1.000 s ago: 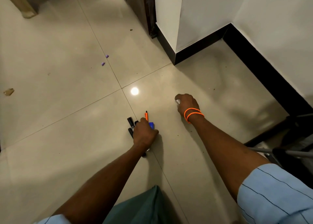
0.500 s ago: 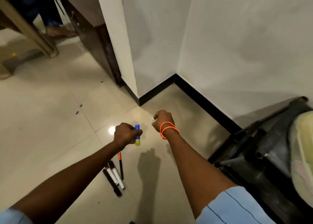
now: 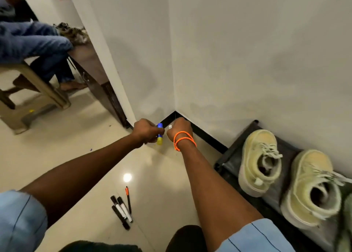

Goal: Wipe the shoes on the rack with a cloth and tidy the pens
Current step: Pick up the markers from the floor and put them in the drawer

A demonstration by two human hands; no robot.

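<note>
Rack (image 3: pixel 231 157) sits against the right wall, pale yellow-green shoes (image 3: pixel 260 162) on it side by side. They look soft, knit-like uppers, light; I'd steady one by the heel collar and wipe with the other hand. No cloth in view.

Pens (image 3: pixel 122 209) lie on the floor tile between my forearms, four in a loose bundle: three black markers touching, a thin orange-tipped pen just beside. Light, rigid, smooth, likely to roll; best scooped together across the barrels.

Left hand (image 3: pixel 145 130) is raised near the wall corner, fist curled round a short blue-and-yellow stick (image 3: pixel 159 134) — held upright, mid-barrel, both ends showing.

Right hand (image 3: pixel 180 127), orange bands at the wrist, is just beside it, fingers curled round a small white piece (image 3: pixel 170 126) — possibly a cap, too small to tell.
</note>
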